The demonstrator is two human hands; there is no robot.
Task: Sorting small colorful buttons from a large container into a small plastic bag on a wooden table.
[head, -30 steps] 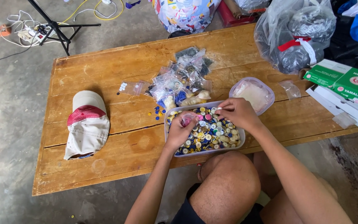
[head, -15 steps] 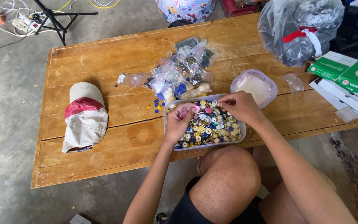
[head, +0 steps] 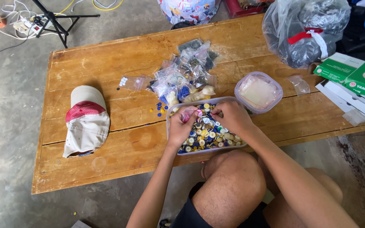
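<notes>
1. Both hands have barely shifted since the earlier frames — they stay over the clear tray of buttons (head: pixel 210 139), which sits at the near edge of the wooden table (head: pixel 106 67).
2. Left hand (head: pixel 182 126): fingers curled together around a small clear bag with pink buttons (head: pixel 189 113), held above the tray's left end.
3. Right hand (head: pixel 229 118): fingertips pinched together just beside the bag's mouth; whether they grip a button, cannot tell.
4. Pile of small filled bags (head: pixel 182 78) lies just behind the tray; loose blue and yellow buttons (head: pixel 159 109) sit beside it.
5. Round lidded container (head: pixel 258 90) touches the tray's far right corner.
6. Cap (head: pixel 87 120) — white with red — lies well apart to the left.
</notes>
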